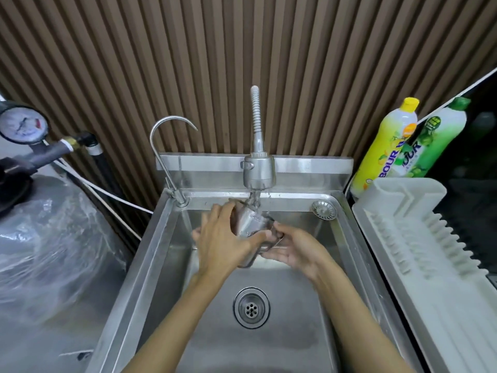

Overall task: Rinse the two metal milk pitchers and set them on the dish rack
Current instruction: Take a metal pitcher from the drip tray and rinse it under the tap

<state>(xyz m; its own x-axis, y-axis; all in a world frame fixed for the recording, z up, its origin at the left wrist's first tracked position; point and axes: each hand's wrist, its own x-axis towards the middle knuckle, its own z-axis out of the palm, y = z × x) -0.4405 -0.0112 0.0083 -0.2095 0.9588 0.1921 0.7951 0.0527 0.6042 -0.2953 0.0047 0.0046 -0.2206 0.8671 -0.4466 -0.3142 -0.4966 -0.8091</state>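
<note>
Steel sink [150, 254]: my left hand [223, 238] wraps the metal pitcher [251, 222], tilted under the running spray faucet [258, 170]; my right hand [293, 249] curls round its handle. White dish rack [419, 246] at right, beside yellow and green soap bottles [387, 146]

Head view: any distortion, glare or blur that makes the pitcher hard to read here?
Head view: wide-angle bending curves the slatted wall and splays the sink edges; the metal pitcher is smeared by running water and reflections, partly covered by the left hand and right hand; soft glare on the sink floor; no harsh shadows.
</note>
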